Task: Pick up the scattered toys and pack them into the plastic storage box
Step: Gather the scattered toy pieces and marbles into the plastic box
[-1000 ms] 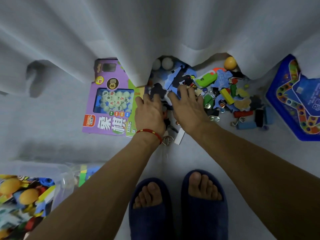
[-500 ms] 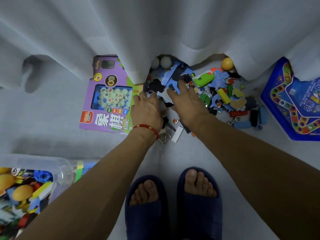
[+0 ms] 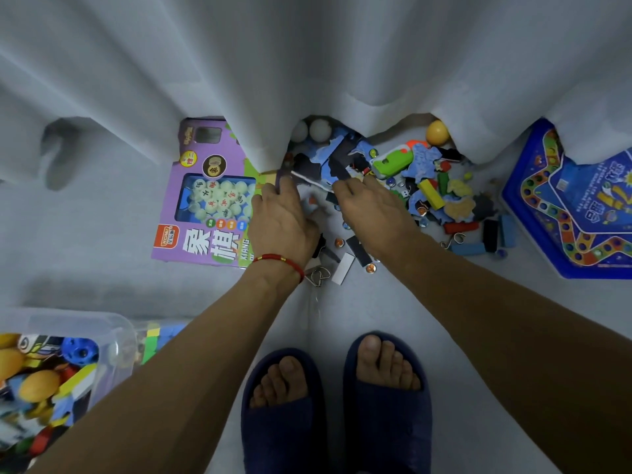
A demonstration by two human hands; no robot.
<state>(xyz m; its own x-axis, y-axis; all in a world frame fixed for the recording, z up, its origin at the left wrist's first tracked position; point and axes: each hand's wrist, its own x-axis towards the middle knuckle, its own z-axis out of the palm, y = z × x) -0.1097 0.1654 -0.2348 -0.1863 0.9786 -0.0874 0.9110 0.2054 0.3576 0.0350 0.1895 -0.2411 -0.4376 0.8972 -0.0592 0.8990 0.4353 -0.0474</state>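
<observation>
Toys (image 3: 427,186) are mostly still in a heap by the curtain (image 3: 307,63), though your box (image 3: 61,364) at lower left is already part full. Your left hand (image 3: 284,220) and right hand (image 3: 372,210) lie fingers-down on the puzzle bits; can't tell if either's gripping anything.

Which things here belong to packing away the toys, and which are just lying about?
Belongs:
toy pile
purple chess box
blue board game
storage box
left hand
right hand

Just there:
curtain
slippers
</observation>
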